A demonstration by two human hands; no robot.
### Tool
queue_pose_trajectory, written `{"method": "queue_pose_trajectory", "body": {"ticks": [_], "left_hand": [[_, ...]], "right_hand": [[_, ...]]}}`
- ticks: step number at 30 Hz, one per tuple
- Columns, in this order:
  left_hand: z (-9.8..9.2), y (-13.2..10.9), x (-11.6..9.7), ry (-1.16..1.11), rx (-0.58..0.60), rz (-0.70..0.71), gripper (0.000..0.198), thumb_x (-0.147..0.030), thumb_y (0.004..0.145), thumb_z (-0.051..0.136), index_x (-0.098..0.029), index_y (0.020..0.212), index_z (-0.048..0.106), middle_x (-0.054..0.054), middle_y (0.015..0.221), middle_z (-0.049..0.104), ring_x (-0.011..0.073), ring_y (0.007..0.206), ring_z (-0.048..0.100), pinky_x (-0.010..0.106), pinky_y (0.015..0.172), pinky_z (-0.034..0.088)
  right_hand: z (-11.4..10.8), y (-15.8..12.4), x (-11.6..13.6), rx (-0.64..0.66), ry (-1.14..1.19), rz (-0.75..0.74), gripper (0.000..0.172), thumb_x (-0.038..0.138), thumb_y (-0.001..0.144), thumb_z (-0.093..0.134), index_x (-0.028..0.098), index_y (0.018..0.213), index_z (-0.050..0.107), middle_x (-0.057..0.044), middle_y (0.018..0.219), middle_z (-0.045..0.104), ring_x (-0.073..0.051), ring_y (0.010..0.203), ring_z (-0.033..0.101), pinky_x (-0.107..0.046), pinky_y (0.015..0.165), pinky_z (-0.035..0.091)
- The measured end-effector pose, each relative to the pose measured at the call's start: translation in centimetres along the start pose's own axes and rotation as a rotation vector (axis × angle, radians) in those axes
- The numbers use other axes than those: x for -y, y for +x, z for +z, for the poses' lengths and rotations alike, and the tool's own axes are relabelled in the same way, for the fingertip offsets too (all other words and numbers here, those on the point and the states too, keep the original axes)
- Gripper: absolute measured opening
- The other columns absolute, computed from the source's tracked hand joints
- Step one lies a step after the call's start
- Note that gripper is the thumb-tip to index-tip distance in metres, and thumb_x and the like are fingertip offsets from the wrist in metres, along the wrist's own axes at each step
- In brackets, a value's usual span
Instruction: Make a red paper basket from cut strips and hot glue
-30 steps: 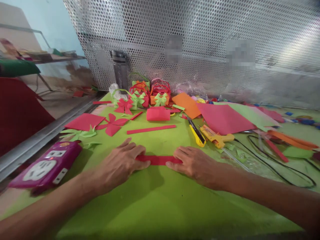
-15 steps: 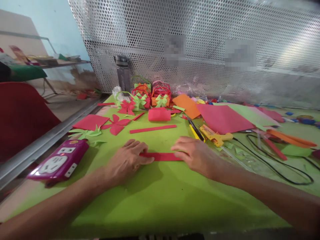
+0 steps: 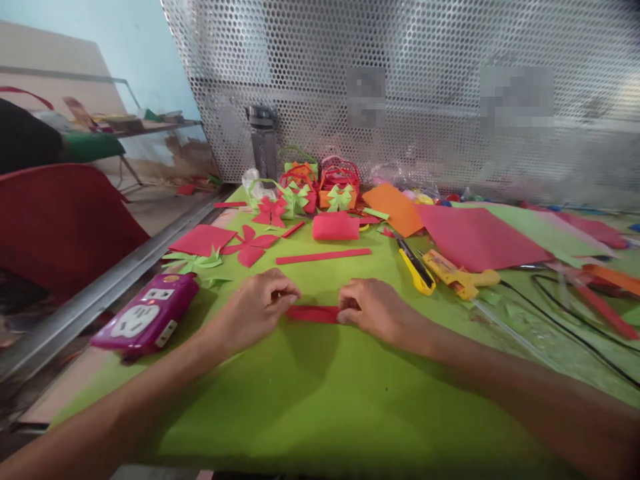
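Note:
Between my hands a short red paper strip lies just over the green table cover, its two ends at my fingertips. My left hand pinches the left end between thumb and curled fingers. At the right end, the fingers of my right hand are bent and closed on the strip. Behind them lies a long, thin red strip. Farther back stands a folded red paper piece, with a red petal-shaped cutout to its left.
A purple power strip sits at the left. To the right lie a yellow box cutter, a yellow glue gun with its black cord, and red paper sheets. Small paper baskets and a bottle stand by the perforated metal panel.
My fingers have gone from lying flatter on the red strip to pinching its ends, with my knuckles raised. The camera view has shifted left, so the table's things appear farther right.

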State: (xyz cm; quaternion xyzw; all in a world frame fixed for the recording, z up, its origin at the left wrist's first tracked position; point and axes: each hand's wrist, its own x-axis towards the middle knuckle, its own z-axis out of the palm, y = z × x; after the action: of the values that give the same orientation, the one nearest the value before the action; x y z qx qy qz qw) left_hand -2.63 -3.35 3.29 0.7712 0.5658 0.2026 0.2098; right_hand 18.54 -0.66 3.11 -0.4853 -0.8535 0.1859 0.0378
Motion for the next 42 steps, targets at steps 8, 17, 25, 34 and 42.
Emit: {"method": "queue_pose_trajectory", "body": {"ticks": [8, 17, 25, 34, 42], "left_hand": [[-0.9, -0.6, -0.3, -0.005, 0.127, -0.042, 0.041, -0.046, 0.085, 0.044, -0.015, 0.064, 0.061, 0.000, 0.070, 0.054, 0.0111, 0.058, 0.048, 0.024, 0.055, 0.035], [0.3, -0.3, 0.4, 0.048, 0.163, -0.151, 0.027, -0.032, 0.080, 0.052, -0.016, 0.060, 0.059, 0.000, 0.076, 0.056, 0.0118, 0.060, 0.052, 0.026, 0.057, 0.038], [-0.1, -0.4, 0.3, 0.152, 0.184, -0.119, 0.026, -0.031, 0.082, 0.049, -0.017, 0.065, 0.062, 0.001, 0.077, 0.056, 0.0127, 0.065, 0.053, 0.026, 0.060, 0.037], [-0.4, -0.4, 0.4, 0.154, 0.245, -0.155, 0.022, -0.025, 0.081, 0.048, -0.016, 0.064, 0.059, 0.001, 0.079, 0.055, 0.0140, 0.069, 0.052, 0.027, 0.063, 0.037], [-0.1, -0.6, 0.6, 0.163, 0.216, -0.116, 0.022, -0.024, 0.081, 0.048, -0.016, 0.064, 0.058, 0.001, 0.076, 0.054, 0.0142, 0.068, 0.052, 0.028, 0.063, 0.037]], "right_hand": [[-0.2, -0.1, 0.3, 0.006, 0.030, 0.003, 0.002, 0.019, 0.075, 0.066, 0.018, 0.073, 0.066, 0.000, 0.075, 0.064, -0.011, 0.064, 0.053, -0.023, 0.058, 0.032], [0.2, -0.1, 0.1, -0.012, 0.034, -0.015, 0.007, 0.017, 0.075, 0.066, 0.018, 0.068, 0.065, 0.001, 0.074, 0.063, -0.010, 0.065, 0.051, -0.023, 0.059, 0.030], [0.1, 0.2, 0.2, 0.002, 0.023, -0.001, 0.009, 0.016, 0.074, 0.067, 0.018, 0.065, 0.065, 0.001, 0.070, 0.061, -0.010, 0.061, 0.047, -0.024, 0.057, 0.029], [0.8, 0.3, -0.3, -0.023, 0.009, -0.016, 0.010, 0.017, 0.073, 0.068, 0.019, 0.065, 0.064, 0.002, 0.069, 0.059, -0.010, 0.063, 0.047, -0.024, 0.060, 0.030], [0.6, 0.2, -0.3, -0.012, -0.013, -0.023, 0.012, 0.016, 0.073, 0.068, 0.019, 0.063, 0.063, 0.003, 0.067, 0.056, -0.010, 0.062, 0.045, -0.026, 0.064, 0.031]]}}
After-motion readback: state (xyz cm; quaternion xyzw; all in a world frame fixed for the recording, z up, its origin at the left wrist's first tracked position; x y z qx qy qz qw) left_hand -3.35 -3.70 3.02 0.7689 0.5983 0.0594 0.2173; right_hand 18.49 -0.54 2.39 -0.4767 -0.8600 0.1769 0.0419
